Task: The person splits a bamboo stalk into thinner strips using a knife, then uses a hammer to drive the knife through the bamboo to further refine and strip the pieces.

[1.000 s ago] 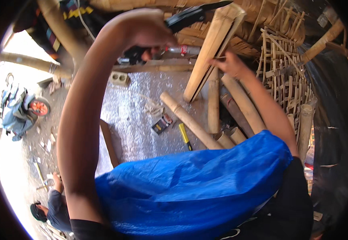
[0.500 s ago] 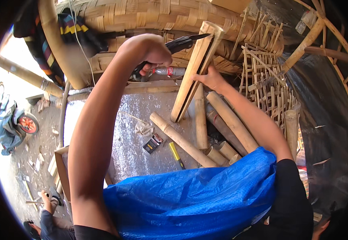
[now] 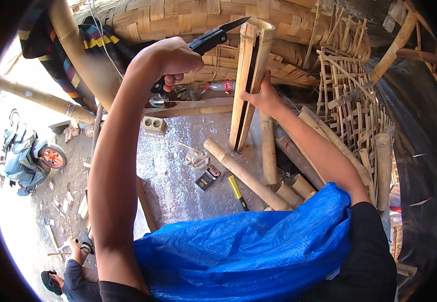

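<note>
We saw a split bamboo culm [image 3: 251, 80], pale and smooth, standing upright on the silvery floor mat [image 3: 178, 166]. Our right hand [image 3: 264, 95] clasped its side; our raised left hand [image 3: 170, 58] fisted around a black-handled knife [image 3: 213, 38].

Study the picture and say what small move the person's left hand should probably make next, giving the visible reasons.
Probably bring the knife in the left hand down so its tip meets the top end of the split bamboo. The blade is raised beside that top, apparently not yet in the dark slit running down the piece, while the right hand steadies the bamboo upright.
</note>
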{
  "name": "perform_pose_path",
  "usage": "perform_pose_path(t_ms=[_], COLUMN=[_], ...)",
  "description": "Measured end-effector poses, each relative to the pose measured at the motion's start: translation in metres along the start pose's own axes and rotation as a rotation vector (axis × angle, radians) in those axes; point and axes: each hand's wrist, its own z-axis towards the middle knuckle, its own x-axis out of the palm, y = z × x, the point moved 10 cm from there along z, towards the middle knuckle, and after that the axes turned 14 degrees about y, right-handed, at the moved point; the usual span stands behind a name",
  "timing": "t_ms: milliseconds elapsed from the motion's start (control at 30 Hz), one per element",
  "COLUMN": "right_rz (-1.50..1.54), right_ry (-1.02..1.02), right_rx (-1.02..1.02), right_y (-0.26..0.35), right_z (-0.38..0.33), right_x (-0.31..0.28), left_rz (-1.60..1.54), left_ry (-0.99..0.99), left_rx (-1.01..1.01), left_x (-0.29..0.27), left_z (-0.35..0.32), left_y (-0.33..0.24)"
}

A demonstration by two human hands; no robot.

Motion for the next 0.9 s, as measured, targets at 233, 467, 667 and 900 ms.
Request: perform_pose_path(t_ms=[233, 467, 667, 900], right_rz=[-0.061, -0.112, -0.091, -0.112], right_ry=[0.002, -0.016, -0.034, -0.064], right_rx=[0.003, 0.017, 0.045, 0.038], right_y=[0.011, 0.015, 0.019, 0.016], right_z=[-0.004, -0.01, -0.006, -0.006], right_x=[0.006, 0.007, 0.021, 0.025], left_rz=[0.152, 0.164, 0.099, 0.197], left_ry=[-0.085, -0.065, 0.004, -0.083], left_rx=[-0.116, -0.121, -0.125, -0.183], left_x=[-0.009, -0.011, -0.009, -0.016], left_z=[-0.011, -0.021, -0.025, -0.031], left_y=[0.001, -0.001, 0.006, 0.01])
